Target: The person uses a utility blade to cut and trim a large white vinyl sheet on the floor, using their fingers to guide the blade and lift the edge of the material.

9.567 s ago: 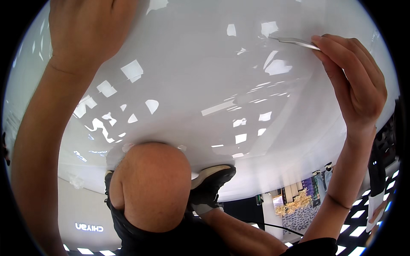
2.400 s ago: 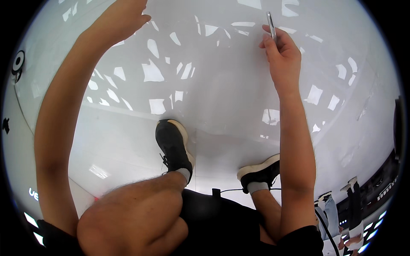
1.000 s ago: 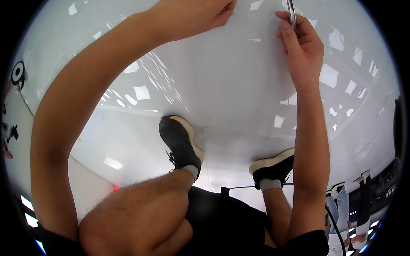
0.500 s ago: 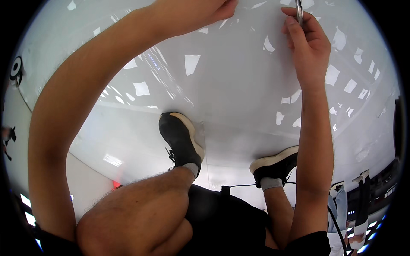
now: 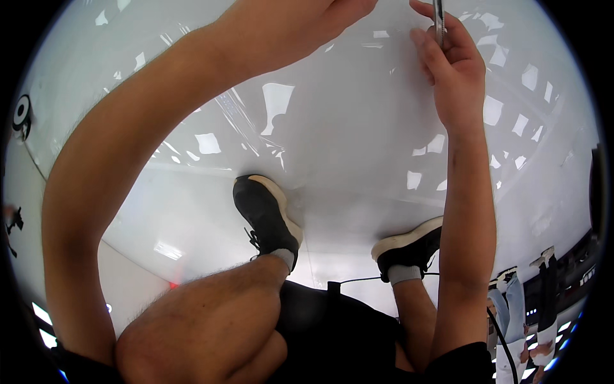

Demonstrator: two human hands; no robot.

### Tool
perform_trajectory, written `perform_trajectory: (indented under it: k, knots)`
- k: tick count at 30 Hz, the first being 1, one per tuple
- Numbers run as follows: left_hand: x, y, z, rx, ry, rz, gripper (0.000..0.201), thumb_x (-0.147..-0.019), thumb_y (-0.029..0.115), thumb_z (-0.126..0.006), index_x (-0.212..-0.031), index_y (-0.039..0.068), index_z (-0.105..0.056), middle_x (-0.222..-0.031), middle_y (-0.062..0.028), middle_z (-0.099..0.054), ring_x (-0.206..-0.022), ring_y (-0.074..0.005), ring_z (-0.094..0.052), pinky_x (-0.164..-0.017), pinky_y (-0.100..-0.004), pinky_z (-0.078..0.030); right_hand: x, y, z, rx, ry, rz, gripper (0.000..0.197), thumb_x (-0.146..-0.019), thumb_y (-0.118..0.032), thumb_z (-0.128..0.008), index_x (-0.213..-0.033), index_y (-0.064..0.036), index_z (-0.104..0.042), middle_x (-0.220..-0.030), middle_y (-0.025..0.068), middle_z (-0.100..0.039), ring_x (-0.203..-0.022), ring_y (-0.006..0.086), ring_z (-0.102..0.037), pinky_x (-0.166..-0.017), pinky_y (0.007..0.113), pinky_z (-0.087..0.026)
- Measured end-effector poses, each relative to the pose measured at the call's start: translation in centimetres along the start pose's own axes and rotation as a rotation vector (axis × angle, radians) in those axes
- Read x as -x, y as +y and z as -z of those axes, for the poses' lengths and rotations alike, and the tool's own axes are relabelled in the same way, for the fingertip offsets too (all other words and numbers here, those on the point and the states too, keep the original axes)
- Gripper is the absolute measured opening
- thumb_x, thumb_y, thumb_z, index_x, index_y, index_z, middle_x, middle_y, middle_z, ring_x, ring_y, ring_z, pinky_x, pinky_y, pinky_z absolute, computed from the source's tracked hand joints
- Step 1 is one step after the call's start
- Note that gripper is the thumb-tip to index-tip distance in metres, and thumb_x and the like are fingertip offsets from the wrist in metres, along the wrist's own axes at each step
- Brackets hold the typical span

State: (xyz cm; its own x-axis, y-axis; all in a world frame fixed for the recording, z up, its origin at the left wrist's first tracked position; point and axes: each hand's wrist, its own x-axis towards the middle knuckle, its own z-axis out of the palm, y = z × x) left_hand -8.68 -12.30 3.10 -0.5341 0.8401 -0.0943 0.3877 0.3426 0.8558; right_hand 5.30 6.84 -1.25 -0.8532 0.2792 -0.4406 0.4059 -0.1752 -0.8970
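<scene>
My right hand (image 5: pixel 459 70) is closed around a slim silver metal tool (image 5: pixel 439 22) that points toward the upper edge, where its far end is cut off. Its exact kind cannot be made out. Under both hands spreads a glossy white surface (image 5: pixel 358 121), with wrinkled, film-like streaks and many bright reflections. My left hand (image 5: pixel 313 25) reaches in from the left, over the far part of that surface. Most of its fingers lie beyond the upper edge, so whether it grips anything is hidden.
My dark shoes (image 5: pixel 261 208) with pale soles are planted apart below the surface, one knee bent. A black cable (image 5: pixel 358 279) runs near my shorts. A round black-and-white object (image 5: pixel 22 110) is at the far left. Other people's legs (image 5: pixel 511 301) show at the lower right.
My left hand has shifted slightly right and farther up. My right hand, with the metal tool, has moved a little left and up. Reflections on the white surface have changed shape.
</scene>
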Motion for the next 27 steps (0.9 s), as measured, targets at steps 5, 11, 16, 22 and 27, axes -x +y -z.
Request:
perform_trajectory:
  k: [5,11,16,22,27]
  knots:
    - [-2.1,4.8,-0.2,0.227,0.026,-0.051,0.022,-0.109,0.017,-0.059,-0.119,-0.001,-0.053,-0.099,-0.0094,-0.063,-0.092,-0.0154,-0.064,-0.083,-0.029,-0.054,0.3,-1.7,0.2,0.147,0.238,0.063,0.024,-0.108,-0.023,-0.064,-0.118,-0.0044,-0.075,-0.083,-0.0026,-0.065,-0.07,0.0018,-0.047,-0.062,0.019,-0.036]
    - [-1.5,1.0,0.5,0.221,0.207,-0.127,0.021,-0.109,0.018,-0.057,-0.124,0.002,-0.055,-0.123,-0.0111,-0.061,-0.109,-0.0167,-0.062,-0.094,-0.0301,-0.053,1.0,-5.2,9.4,-0.396,0.703,0.12,0.029,-0.111,-0.026,-0.056,-0.099,-0.0002,-0.061,-0.076,0.0039,-0.059,-0.064,0.0125,-0.044,-0.055,0.028,-0.032]
    - [3.0,-0.5,0.3,-0.084,0.071,0.079,0.018,-0.103,-0.004,-0.054,-0.113,0.005,-0.065,-0.114,-0.0039,-0.067,-0.103,-0.0165,-0.065,-0.085,-0.0311,-0.052,3.1,-5.9,17.9,-0.417,0.862,0.183,0.023,-0.112,-0.019,-0.051,-0.101,-0.0002,-0.059,-0.08,0.0043,-0.055,-0.067,0.0152,-0.044,-0.058,0.029,-0.034]
    - [7.3,-0.1,-0.9,-0.083,-0.228,0.135,0.024,-0.096,-0.008,-0.062,-0.116,0.006,-0.065,-0.119,-0.0053,-0.067,-0.102,-0.0178,-0.065,-0.082,-0.0306,-0.053,6.8,-9.3,21.1,0.318,0.792,0.073,0.03,-0.109,-0.027,-0.06,-0.101,-0.001,-0.073,-0.087,0.0021,-0.067,-0.07,0.0066,-0.049,-0.059,0.023,-0.034]
    - [5.3,4.5,-1.7,0.392,-0.347,0.276,0.051,-0.093,0.006,-0.076,-0.141,0.01,-0.059,-0.138,-0.0058,-0.064,-0.116,-0.0201,-0.064,-0.098,-0.0392,-0.054,9.1,-9.2,11.9,0.285,-0.025,-0.193,0.021,-0.106,-0.022,-0.064,-0.104,-0.0025,-0.072,-0.083,0.0023,-0.07,-0.059,0.003,-0.047,-0.054,0.02,-0.036]
